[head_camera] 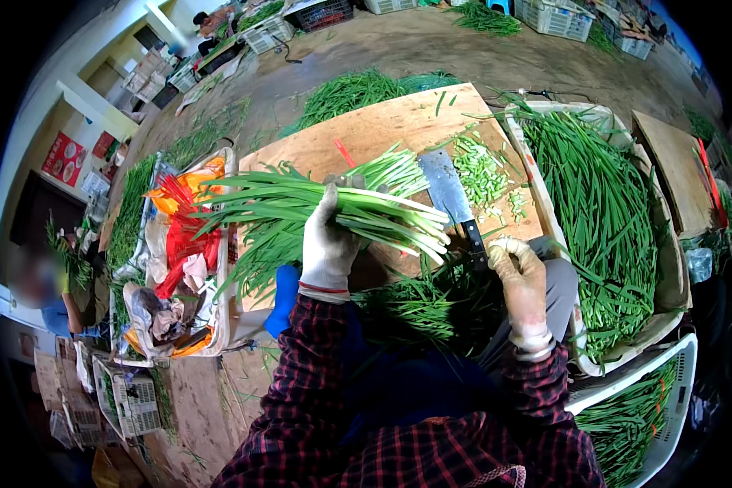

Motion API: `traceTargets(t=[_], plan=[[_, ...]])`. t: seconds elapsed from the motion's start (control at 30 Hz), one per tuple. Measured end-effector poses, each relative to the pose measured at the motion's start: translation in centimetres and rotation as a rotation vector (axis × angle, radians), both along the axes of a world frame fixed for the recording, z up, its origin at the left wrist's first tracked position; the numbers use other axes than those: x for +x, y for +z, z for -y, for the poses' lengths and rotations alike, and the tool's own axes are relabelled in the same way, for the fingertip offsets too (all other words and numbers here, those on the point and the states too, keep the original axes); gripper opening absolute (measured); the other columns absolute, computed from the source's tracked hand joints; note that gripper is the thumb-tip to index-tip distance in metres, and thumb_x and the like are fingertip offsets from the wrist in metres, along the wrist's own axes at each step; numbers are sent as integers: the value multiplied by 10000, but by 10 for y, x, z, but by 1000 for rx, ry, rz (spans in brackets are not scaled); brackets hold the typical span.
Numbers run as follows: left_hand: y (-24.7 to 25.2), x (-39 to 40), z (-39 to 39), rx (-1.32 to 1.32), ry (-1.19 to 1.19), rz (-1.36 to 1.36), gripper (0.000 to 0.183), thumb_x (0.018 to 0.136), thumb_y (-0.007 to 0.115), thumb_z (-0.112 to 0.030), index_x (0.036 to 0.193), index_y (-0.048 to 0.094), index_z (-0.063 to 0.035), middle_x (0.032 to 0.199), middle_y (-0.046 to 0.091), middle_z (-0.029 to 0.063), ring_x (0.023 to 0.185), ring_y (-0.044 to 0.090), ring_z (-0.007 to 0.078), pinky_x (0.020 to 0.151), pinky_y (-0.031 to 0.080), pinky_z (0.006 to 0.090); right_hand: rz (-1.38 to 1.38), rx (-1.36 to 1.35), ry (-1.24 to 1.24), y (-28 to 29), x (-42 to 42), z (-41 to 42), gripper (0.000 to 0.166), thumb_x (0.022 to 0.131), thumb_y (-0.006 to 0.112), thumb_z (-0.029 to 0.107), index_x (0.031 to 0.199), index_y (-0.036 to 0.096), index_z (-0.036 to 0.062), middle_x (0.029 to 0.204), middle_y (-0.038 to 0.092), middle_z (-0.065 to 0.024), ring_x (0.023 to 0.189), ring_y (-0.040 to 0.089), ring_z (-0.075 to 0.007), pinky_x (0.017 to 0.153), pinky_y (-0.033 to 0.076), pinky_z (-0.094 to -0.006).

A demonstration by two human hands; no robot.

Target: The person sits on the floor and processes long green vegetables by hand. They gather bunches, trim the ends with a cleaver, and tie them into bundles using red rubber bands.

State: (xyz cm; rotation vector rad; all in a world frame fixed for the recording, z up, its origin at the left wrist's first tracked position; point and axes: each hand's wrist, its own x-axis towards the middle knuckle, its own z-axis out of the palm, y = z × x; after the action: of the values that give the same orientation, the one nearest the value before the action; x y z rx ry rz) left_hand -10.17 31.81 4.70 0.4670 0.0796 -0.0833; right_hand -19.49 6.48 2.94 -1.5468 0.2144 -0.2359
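My left hand (pixel 329 244), in a white knitted glove, grips a bunch of garlic chives (pixel 378 216), its pale stem ends pointing right. Beneath it, another bunch of chives (pixel 396 174) lies on the wooden board (pixel 317 140). A cleaver (pixel 446 186) rests flat on the board, its black handle (pixel 474 244) reaching over the near edge. Beside that handle is my right hand (pixel 515 268), gloved, with its fingers curled; whether it holds anything is unclear. Chopped stem ends (pixel 479 171) lie right of the blade. Loose chives (pixel 427 308) lie in front of my body.
On the right stands a white crate (pixel 540 183) full of chives, with another crate (pixel 683 390) below it. A crate (pixel 222 293) at left holds red ties (pixel 186 244) and plastic bags. More chives (pixel 354 91) lie beyond the board. A co-worker (pixel 67 305) sits far left.
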Motion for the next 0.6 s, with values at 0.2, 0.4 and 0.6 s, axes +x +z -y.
traceTargets(t=[0.2,0.4,0.6], plan=[[-3,-12,12,68,9,75,264,924,542,-114,1178,483,-79,1155,552,73,1213,487,287,1022,384,558,466,-880,35,54,20,-32,222,714,735,150,926,688,103,857,619,-80,851,572,-262,749,459,-370],[6,-18,14,189,19,-21,430,908,589,-183,1288,420,-71,1314,488,175,1200,497,317,983,423,528,607,-1153,176,51,39,-35,250,655,735,166,892,662,127,847,603,-23,825,577,-237,711,457,-372],[3,-15,27,225,62,-124,455,923,563,-163,1324,398,-22,1265,524,128,1189,512,288,985,441,469,686,-1159,116,36,44,-28,134,702,704,137,792,608,112,799,588,-37,777,584,-252,681,465,-379]])
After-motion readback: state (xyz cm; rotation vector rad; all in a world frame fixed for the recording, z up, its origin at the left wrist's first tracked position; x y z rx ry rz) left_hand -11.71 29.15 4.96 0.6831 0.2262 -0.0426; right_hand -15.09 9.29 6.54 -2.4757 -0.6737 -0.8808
